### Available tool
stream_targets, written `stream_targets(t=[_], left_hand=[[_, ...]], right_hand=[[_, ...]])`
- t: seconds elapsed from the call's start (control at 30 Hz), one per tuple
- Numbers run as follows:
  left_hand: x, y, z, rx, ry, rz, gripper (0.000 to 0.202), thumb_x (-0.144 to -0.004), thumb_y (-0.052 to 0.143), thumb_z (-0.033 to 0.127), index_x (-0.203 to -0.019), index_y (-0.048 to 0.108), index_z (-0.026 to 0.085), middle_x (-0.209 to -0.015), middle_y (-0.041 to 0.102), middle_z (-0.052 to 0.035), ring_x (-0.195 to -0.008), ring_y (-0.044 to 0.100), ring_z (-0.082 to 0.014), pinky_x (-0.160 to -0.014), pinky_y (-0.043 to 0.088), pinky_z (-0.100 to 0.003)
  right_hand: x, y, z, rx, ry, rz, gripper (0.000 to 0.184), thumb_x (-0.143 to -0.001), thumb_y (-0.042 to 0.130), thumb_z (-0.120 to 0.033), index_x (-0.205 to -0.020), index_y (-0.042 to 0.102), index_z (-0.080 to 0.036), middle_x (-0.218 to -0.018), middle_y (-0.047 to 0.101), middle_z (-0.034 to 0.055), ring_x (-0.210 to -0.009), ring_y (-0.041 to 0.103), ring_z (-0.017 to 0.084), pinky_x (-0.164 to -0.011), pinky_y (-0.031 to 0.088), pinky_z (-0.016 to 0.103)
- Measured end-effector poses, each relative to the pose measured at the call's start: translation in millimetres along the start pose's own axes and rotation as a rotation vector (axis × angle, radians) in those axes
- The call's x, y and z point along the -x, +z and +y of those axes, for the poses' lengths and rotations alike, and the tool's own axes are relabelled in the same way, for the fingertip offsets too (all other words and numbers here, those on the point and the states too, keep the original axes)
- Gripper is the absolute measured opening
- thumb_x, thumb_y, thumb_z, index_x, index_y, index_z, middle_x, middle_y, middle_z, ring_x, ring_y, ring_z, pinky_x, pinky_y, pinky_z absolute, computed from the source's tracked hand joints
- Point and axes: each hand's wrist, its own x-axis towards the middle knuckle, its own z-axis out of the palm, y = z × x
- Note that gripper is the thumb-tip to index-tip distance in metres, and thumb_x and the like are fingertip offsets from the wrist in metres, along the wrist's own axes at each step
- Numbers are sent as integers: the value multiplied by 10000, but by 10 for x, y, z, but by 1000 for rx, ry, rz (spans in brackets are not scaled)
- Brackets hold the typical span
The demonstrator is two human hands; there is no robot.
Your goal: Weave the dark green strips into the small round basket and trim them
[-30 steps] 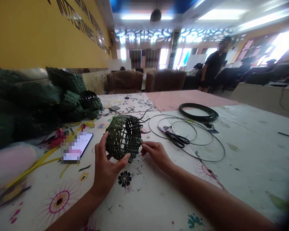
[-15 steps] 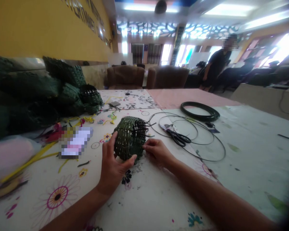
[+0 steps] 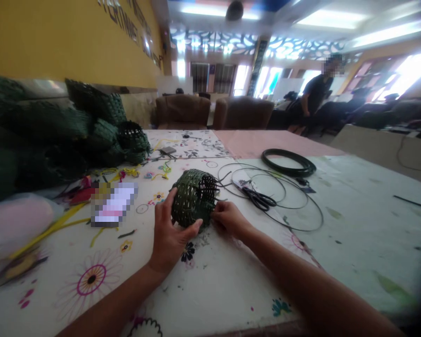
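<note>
A small dark green woven basket (image 3: 189, 196) lies on its side on the flowered tablecloth, its mouth facing right. My left hand (image 3: 170, 234) grips its near left side, thumb along the bottom and fingers against the back of the weave. At the rim, my right hand (image 3: 231, 217) is closed in a pinch; what lies between its fingertips is too small to make out. Loose strip ends stick out from the basket's mouth. Right of the basket, black-handled scissors (image 3: 259, 199) rest on a loose loop of thin dark cord (image 3: 317, 213).
A thick green coil (image 3: 287, 163) lies at the back right. Several woven baskets (image 3: 101, 121) are piled at the left, near yellow strips (image 3: 66, 217), a blurred phone-like slab (image 3: 114, 206) and a pinkish bag (image 3: 21, 224). Brown chairs (image 3: 243, 112) and a person (image 3: 315, 91) are beyond.
The view has shifted slightly, so table items appear a little displaced. Both hands stay at the basket, the right still pinching at its rim. The person in the background has moved slightly.
</note>
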Motion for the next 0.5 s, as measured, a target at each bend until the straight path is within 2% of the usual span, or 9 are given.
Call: stream_targets(t=[0.3,0.5], left_hand=[[-22,4,-11,19,-16,-7,884,-706,810,380,-1480,385,353,-1291,441,-73,-1210,507,-245,-1071,447,-473],[-38,-26,1,-74,46,4,879,-705,808,383,-1477,396,298,-1246,498,-85,-1200,495,-264,-1082,417,-492]], right_hand=[[38,27,-111,5,107,3,244,-665,560,-45,-642,406,-233,-331,496,-49,-305,494,143,-329,350,206],[32,66,-120,-18,140,45,270,-677,579,-30,-671,401,-233,-361,522,-45,-321,534,160,-343,408,221]])
